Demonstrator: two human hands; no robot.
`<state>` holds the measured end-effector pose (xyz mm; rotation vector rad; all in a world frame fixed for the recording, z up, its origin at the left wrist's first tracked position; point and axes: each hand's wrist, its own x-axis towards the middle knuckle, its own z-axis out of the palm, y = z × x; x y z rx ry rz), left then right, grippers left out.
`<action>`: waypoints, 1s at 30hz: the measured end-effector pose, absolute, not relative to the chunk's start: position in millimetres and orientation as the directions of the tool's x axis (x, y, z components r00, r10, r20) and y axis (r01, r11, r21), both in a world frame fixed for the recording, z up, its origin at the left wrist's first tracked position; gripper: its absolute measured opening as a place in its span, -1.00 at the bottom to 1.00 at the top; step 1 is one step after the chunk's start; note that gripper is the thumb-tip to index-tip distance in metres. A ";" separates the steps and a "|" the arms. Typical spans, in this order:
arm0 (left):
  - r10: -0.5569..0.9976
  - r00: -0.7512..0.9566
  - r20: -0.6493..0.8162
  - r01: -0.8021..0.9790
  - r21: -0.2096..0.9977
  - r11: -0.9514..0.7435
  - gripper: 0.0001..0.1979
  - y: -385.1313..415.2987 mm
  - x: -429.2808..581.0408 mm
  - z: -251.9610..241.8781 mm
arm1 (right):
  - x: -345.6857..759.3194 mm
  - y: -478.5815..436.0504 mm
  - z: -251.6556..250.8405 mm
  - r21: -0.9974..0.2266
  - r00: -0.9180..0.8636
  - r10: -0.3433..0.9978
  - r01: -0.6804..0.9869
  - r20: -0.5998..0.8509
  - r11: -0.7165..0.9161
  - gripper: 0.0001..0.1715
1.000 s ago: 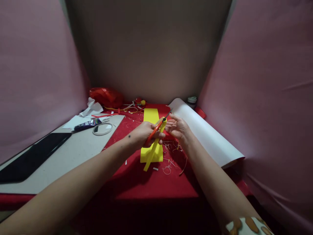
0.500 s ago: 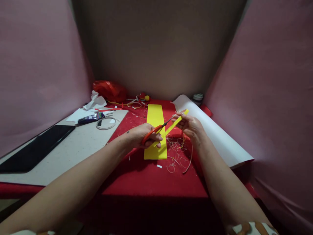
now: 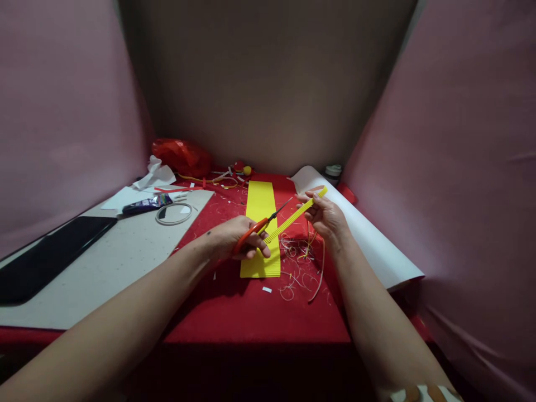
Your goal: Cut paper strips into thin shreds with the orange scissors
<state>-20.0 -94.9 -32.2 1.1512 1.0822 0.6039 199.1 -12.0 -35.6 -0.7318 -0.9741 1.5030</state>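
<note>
My left hand is closed around the orange handles of a pair of scissors, whose dark blades point up and to the right. A narrow ridged yellow paper strip runs slantwise between my hands. My right hand pinches its upper end, while the lower end lies by the fingers of my left hand. Whether the left fingers also grip the strip I cannot tell. Beneath the scissors a wide yellow corrugated sheet lies on the red cloth, partly covered by my left hand.
Thread scraps litter the red cloth. On the left are a grey board, a black tablet-like slab, a dark tube and a ring. A white sheet lies right; a red bag sits behind.
The yellow strip has turned so that its ridged face shows more. My left hand and the scissors have shifted slightly left, and the whole view has also moved a little.
</note>
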 end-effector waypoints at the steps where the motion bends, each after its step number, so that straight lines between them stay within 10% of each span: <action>1: 0.853 0.387 -0.351 0.129 0.936 0.326 -0.78 -95.0 -19.1 -32.8 | 199.4 -12.2 -35.4 -0.879 -0.155 0.985 -0.477 0.079 -0.005 -0.82; 20: 0.945 0.078 -0.318 0.034 0.948 0.316 -0.83 -74.2 -39.3 -40.2 | 204.9 -3.6 -37.5 -0.816 -0.021 0.988 -0.566 0.154 0.115 -0.88; 30: 0.996 -0.045 0.080 -0.218 0.972 -0.088 -0.71 -78.8 -29.5 -41.0 | 210.9 1.9 -44.4 -0.762 0.037 0.987 -0.631 0.158 0.146 -0.88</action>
